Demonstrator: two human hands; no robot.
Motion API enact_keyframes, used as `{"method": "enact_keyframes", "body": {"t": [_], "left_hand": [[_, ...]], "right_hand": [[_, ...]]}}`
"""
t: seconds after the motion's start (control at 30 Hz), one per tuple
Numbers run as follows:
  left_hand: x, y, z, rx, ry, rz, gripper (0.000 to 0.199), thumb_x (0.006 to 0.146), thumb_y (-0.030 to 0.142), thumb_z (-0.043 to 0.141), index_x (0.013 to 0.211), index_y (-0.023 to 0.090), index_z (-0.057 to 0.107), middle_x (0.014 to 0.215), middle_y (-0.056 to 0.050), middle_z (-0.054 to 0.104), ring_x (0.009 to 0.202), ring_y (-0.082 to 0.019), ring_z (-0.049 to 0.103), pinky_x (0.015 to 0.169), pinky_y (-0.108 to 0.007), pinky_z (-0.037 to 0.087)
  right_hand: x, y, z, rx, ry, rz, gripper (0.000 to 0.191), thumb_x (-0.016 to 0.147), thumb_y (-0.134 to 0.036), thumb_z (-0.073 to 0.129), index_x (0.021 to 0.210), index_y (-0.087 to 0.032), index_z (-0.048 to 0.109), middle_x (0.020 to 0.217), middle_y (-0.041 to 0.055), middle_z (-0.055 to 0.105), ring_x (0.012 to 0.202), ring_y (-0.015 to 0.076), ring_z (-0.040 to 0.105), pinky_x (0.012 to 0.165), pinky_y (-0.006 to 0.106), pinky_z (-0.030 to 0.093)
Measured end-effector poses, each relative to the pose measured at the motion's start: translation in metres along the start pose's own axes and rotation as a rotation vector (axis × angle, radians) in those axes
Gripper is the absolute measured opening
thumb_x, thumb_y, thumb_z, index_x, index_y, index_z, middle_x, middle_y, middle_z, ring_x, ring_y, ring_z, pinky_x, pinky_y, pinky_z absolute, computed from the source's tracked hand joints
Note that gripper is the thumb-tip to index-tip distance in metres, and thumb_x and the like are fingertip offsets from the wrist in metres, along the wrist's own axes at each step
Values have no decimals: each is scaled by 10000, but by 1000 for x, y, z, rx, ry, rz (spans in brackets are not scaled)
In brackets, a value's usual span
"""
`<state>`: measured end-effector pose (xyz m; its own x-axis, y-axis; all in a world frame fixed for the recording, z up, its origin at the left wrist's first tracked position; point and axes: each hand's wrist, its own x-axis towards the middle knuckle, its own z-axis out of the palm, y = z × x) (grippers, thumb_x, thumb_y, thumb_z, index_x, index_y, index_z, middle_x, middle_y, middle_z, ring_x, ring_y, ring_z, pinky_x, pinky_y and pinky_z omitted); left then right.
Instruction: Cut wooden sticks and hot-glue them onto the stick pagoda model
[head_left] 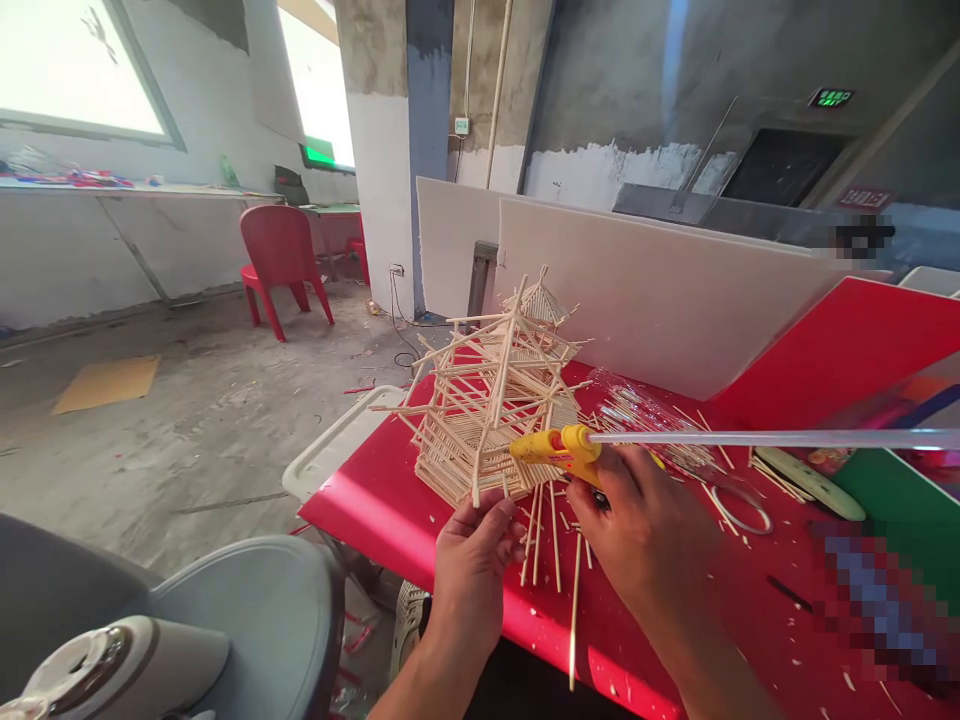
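Observation:
A pagoda-like model (450,440) made of thin wooden sticks stands on the red tabletop (360,500). My right hand (637,530) is wrapped round a yellow hot glue gun (551,447). Its nozzle points left at the model's lower front, and a long clear glue stick (772,438) juts out of its back. Below the nozzle, my left hand (476,550) pinches a short wooden stick (505,484) at the model's near lower edge. Whether that stick touches the model, I cannot tell. Several loose sticks (556,550) lie between my hands, one overhanging the table's front edge.
Right of the model lie a clear plastic bag of sticks (652,415) and a white loop-shaped handle (742,510). White boards (622,300) rise behind the table. At lower left, a grey round stool (262,620) bears a white cylindrical container (135,665). A red chair (277,245) stands farther back.

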<state>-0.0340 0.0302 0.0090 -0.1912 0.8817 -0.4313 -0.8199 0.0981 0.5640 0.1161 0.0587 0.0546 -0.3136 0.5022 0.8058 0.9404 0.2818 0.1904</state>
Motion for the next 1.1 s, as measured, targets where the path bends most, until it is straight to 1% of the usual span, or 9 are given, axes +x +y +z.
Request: {"method": "enact_keyframes", "body": {"t": [0.23, 0.4, 0.5, 0.63, 0.83, 0.93, 1.03, 1.1], "left_hand": [[-1, -1, -4, -6, -16, -6, 445, 422, 214, 971, 772, 113, 714, 637, -4, 652, 501, -100, 600, 421, -192, 519], [0, -3, -7, -2, -14, 8, 453, 431, 229, 975, 792, 111, 729, 674, -10, 662, 529, -110, 617, 438, -206, 549], [-2, -3, -7, -6, -27, 15, 468, 410, 236, 982, 784, 108, 731, 676, -10, 666, 527, -111, 622, 452, -214, 564], [-4, -2, -4, -6, -42, 11, 452, 425, 229, 980, 780, 107, 728, 647, -6, 663, 531, -113, 632, 499, -220, 585], [-3, -2, -2, -1, -32, 7, 452, 419, 235, 984, 757, 111, 710, 649, -8, 665, 534, -110, 628, 534, -236, 601], [-1, -3, -2, 10, -34, 10, 454, 438, 260, 979, 762, 116, 696, 646, -3, 655, 539, -115, 625, 525, -244, 599], [-1, -3, -2, 23, -53, 20, 441, 472, 283, 968, 767, 121, 683, 641, 7, 639, 533, -110, 610, 483, -233, 580], [0, -3, 0, 29, -61, 24, 446, 474, 284, 967, 770, 125, 674, 642, 14, 631, 526, -107, 601, 457, -228, 568]], "right_hand": [[-1, 0, -2, -10, 2, 5, 198, 883, -252, 625, 1072, -192, 616, 862, 8, 661, 675, 142, 562, 601, 289, 372], [-5, 2, -11, 5, -4, 42, 163, 876, -260, 624, 1026, -199, 639, 841, 3, 672, 661, 138, 567, 581, 294, 352], [-10, 2, -16, 15, -20, 50, 150, 876, -262, 620, 1008, -197, 645, 822, 2, 674, 660, 134, 571, 567, 297, 334], [-13, 3, -18, 3, -42, 51, 147, 877, -258, 617, 1007, -198, 653, 825, -4, 683, 649, 131, 568, 560, 293, 328], [-15, 5, -20, 9, -35, 48, 126, 884, -247, 608, 979, -180, 657, 818, 9, 685, 639, 139, 577, 547, 296, 320], [-16, 6, -19, 22, -43, 48, 150, 879, -242, 612, 1007, -175, 655, 845, 11, 696, 640, 142, 582, 562, 291, 343], [-17, 6, -18, 41, -47, 42, 157, 879, -242, 610, 1018, -181, 649, 877, 10, 704, 644, 144, 587, 579, 286, 368], [-18, 7, -18, 55, -42, 45, 153, 880, -243, 604, 1014, -182, 644, 864, 10, 699, 647, 147, 593, 587, 284, 384]]}}
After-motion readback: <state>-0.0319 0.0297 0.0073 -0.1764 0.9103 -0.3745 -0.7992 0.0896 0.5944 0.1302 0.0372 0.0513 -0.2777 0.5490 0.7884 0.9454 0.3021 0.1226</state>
